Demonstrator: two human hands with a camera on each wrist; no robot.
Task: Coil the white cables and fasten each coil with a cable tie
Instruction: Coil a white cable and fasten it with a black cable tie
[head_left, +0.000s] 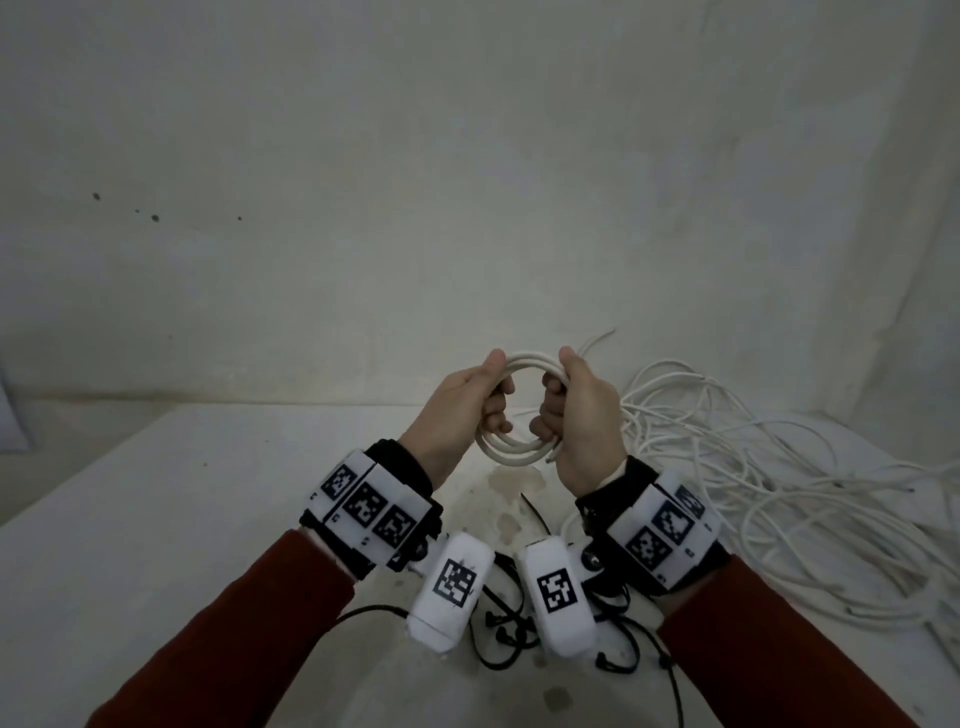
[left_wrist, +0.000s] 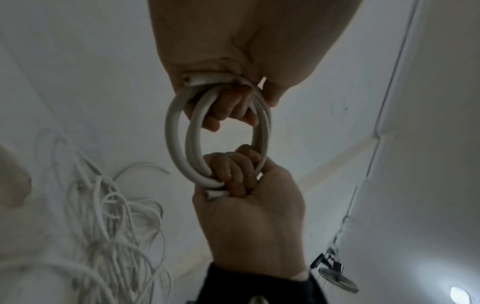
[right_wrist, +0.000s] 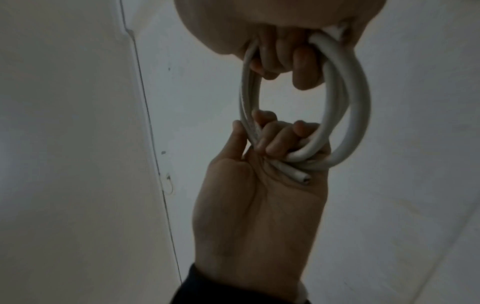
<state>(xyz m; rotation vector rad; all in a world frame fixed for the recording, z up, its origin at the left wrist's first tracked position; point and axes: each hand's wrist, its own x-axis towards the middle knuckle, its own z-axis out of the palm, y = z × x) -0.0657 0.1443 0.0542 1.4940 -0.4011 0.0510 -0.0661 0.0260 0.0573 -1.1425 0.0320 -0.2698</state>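
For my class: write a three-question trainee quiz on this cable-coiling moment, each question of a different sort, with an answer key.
1. True or false: a cable tie is already fastened round the coil.
2. Which hand grips the coil? A) left hand only B) right hand only C) both
3. Fill in: the loose white cables lie in a heap on the person's ____ side.

Key:
1. False; no tie shows on it, and the black cable ties lie on the table below the wrists.
2. C; each hand's fingers curl through the ring from opposite sides.
3. Right.
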